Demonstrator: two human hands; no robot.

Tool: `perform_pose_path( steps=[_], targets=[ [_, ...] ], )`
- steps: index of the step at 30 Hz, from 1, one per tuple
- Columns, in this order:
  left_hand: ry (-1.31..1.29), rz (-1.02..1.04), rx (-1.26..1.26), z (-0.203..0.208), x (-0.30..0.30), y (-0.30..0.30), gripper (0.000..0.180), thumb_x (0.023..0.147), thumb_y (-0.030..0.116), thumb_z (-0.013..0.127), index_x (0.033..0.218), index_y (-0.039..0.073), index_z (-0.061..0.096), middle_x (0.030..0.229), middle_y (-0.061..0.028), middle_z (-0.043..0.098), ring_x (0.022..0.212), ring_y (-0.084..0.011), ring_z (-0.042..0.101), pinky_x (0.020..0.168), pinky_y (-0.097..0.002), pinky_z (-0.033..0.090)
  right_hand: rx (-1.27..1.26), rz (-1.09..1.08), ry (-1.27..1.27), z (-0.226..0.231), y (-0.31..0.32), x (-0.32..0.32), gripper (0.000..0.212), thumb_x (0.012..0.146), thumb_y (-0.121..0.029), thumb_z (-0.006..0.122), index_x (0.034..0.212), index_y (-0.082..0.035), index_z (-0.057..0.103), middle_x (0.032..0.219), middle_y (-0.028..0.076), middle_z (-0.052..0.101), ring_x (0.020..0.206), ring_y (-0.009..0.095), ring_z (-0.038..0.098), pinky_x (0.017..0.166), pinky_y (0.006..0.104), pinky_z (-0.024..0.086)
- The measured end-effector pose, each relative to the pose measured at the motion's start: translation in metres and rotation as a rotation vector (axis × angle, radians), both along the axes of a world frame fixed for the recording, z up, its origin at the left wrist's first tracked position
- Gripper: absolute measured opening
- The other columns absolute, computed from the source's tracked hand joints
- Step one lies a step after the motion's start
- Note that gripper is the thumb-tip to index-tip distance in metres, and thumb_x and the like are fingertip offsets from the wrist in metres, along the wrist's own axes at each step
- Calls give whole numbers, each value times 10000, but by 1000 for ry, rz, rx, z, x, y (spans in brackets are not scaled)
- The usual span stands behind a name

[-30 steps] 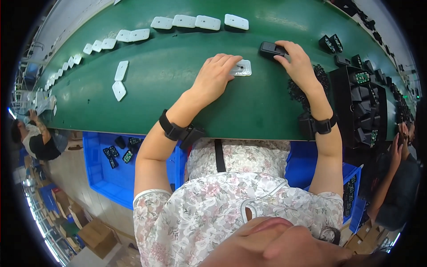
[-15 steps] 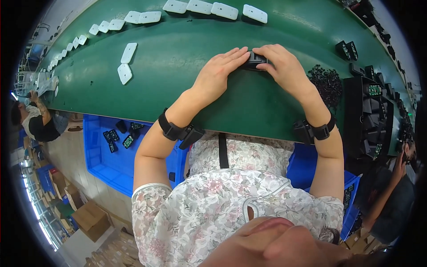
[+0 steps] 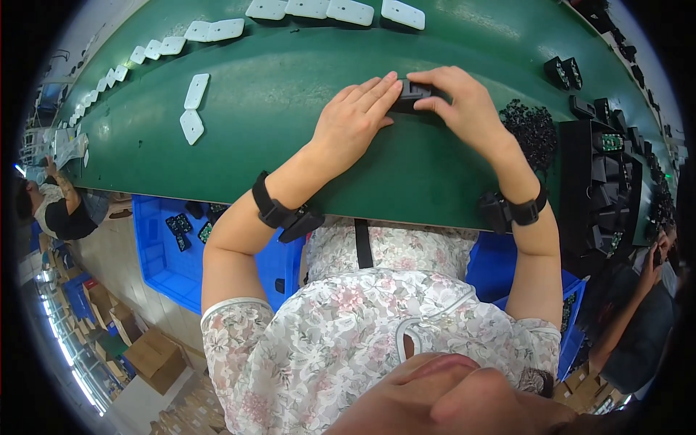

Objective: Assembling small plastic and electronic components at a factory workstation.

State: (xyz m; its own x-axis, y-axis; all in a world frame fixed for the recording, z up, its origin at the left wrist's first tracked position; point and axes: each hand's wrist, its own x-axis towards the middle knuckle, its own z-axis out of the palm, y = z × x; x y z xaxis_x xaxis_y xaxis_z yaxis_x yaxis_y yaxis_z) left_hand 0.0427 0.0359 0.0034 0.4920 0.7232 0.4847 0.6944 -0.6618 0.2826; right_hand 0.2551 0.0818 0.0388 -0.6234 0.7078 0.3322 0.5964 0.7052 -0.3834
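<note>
A small black plastic housing (image 3: 415, 93) with a raised or recessed detail on its upper face lies on the green table in front of me. My left hand (image 3: 357, 116) rests against its left end, fingers stretched out and close together, fingertips touching the edge. From the right, my right hand (image 3: 462, 103) curves around the housing, forefinger at its far side and thumb at its near side. The rest of the right fingers are partly hidden behind the forefinger. Right of that hand sits a pile of small black parts (image 3: 531, 134).
White plates (image 3: 351, 11) line the table's (image 3: 268, 138) far side; two more white plates (image 3: 192, 126) lie left. A black box (image 3: 573, 181) of housings with green circuit boards stands right. Blue bins (image 3: 170, 264) sit below the edge. People work at both sides.
The right finger and thumb have spread a little, so more of the housing shows. The left hand has shifted slightly left and nearer. The whole view has moved slightly.
</note>
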Motion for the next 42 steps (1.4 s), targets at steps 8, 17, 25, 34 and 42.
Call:
perform_pose_path(
  steps=[8, 17, 25, 34, 42],
  targets=[
    [-783, 83, -577, 2, 21, 15, 353, 827, 216, 665, 1094, -4, 594, 925, -171, 668, 797, -327, 643, 704, -357, 507, -757, -103, 768, 2, -8, -11, 413, 861, -93, 631, 1240, -25, 484, 1126, 69, 559, 1059, 143, 529, 925, 278, 416],
    [-285, 482, 193, 15, -93, 18, 310, 768, 164, 682, 1037, 31, 603, 985, -156, 632, 929, -333, 590, 792, -403, 479, -395, -273, 729, 16, 46, 37, 432, 861, -63, 625, 1255, -3, 459, 1137, 81, 555, 1028, 162, 548, 922, 285, 426],
    [380, 998, 118, -12, -224, 14, 525, 799, 495, 624, 1107, 70, 598, 1061, -99, 615, 928, -308, 577, 767, -404, 480, -505, -170, 362, 2, 110, 66, 334, 827, -105, 669, 1127, -11, 556, 1033, 42, 601, 961, 127, 572, 863, 261, 458],
    [647, 975, 108, 12, -217, 27, 230, 867, 291, 578, 986, 108, 651, 948, -79, 589, 875, -274, 568, 704, -385, 453, -621, -165, 228, -3, 131, 54, 343, 831, -172, 643, 1161, -89, 601, 1032, 44, 623, 961, 137, 557, 868, 283, 442],
    [534, 964, 30, 6, -242, 27, 111, 842, 104, 536, 900, 29, 593, 927, -135, 552, 838, -332, 577, 705, -418, 478, -357, -304, 289, 28, 103, 70, 305, 821, -232, 657, 1058, -43, 623, 937, 96, 634, 855, 205, 585, 768, 320, 475]
  ],
)
